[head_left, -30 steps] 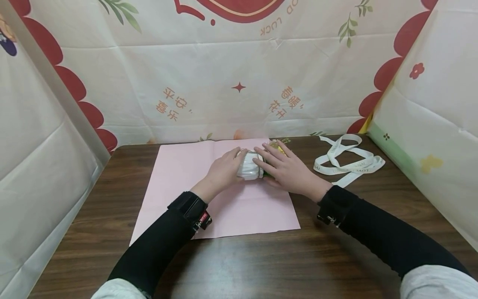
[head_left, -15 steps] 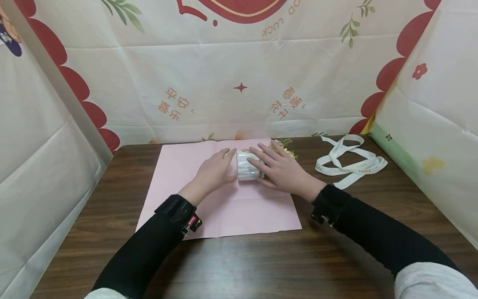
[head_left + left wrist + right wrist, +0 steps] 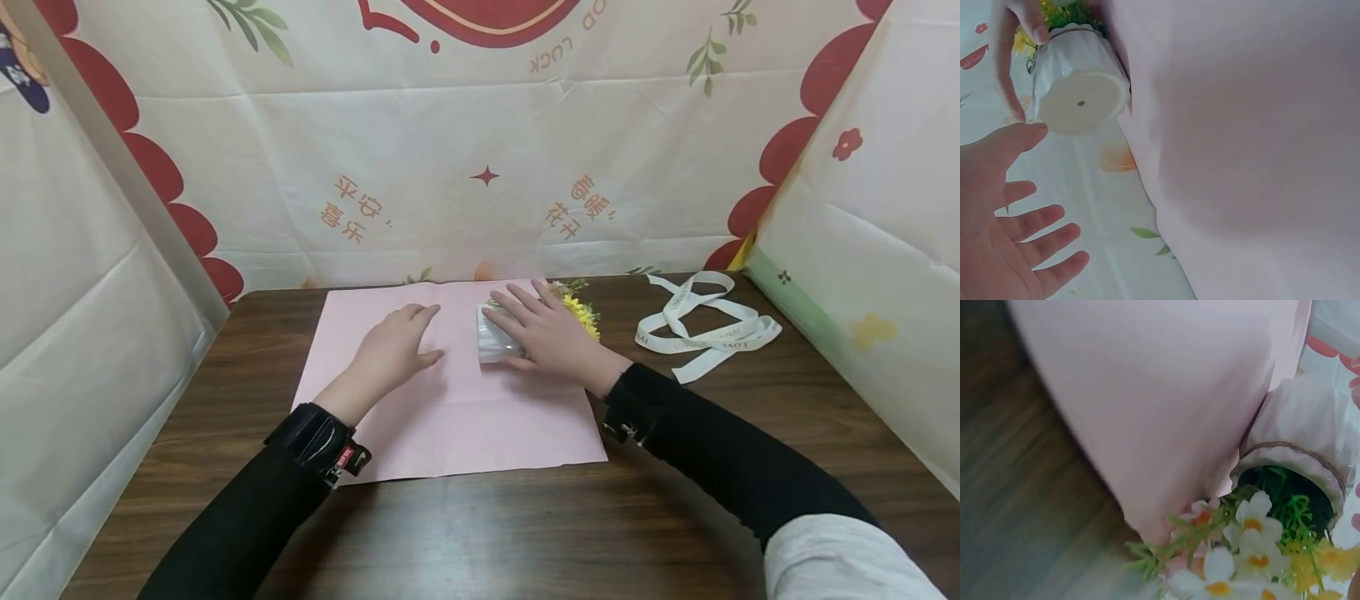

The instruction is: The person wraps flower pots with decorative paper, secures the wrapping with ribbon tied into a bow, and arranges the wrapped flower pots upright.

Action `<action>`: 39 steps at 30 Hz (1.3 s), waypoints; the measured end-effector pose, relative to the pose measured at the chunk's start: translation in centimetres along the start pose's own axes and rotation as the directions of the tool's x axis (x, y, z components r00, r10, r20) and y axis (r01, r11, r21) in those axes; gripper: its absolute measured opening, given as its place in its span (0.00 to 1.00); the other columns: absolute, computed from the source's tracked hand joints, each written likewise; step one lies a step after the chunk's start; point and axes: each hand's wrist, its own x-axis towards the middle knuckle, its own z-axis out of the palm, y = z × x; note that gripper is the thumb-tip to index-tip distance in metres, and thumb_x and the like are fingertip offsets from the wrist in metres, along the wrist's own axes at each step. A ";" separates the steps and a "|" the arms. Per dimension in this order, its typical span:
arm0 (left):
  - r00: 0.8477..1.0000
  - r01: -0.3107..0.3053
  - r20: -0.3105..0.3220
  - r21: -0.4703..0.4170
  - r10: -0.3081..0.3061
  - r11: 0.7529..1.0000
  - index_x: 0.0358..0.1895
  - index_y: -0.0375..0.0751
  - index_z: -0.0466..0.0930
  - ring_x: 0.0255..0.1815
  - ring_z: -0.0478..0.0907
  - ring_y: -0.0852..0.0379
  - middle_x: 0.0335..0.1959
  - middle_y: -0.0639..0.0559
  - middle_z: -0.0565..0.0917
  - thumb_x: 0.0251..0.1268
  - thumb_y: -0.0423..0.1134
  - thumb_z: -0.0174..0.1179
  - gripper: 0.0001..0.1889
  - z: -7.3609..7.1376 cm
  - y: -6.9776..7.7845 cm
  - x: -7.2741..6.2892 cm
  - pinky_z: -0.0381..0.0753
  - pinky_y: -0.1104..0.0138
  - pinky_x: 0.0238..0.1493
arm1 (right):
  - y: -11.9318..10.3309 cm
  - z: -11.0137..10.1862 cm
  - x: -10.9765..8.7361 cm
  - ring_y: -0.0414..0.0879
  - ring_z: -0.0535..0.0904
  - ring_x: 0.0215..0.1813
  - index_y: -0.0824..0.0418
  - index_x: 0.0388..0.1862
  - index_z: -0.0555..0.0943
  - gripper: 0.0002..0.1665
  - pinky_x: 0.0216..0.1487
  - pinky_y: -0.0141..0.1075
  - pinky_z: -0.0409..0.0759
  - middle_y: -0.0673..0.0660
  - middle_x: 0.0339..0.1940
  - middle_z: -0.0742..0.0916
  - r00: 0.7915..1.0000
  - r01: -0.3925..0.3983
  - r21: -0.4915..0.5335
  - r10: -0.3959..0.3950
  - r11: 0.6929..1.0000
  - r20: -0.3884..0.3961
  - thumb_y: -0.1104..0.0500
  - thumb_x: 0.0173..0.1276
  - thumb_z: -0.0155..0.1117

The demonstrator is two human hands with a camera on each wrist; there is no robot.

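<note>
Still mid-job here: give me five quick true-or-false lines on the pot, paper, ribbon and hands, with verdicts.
1. The pot lies on its side on the paper. True.
2. The pot's base faces the left hand. True.
3. The left hand grips the pot. False: it is apart from it; the right hand touches it.
4. The ribbon lies on the table, off the paper. True.
5. The paper is wrapped round the pot. False: it lies spread out beneath it.
</note>
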 end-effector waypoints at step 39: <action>0.939 0.324 0.161 -0.105 -0.305 0.940 0.64 0.27 0.70 0.58 0.73 0.34 0.56 0.28 0.76 0.67 0.45 0.58 0.29 -1.4 -10.1 -6.8 0.71 0.43 0.57 | -0.2 -0.6 3.5 0.49 0.76 0.49 0.52 0.61 0.78 0.37 0.49 0.43 0.75 0.54 0.52 0.80 0.951 -0.300 0.413 0.233 0.860 0.205 0.43 0.53 0.77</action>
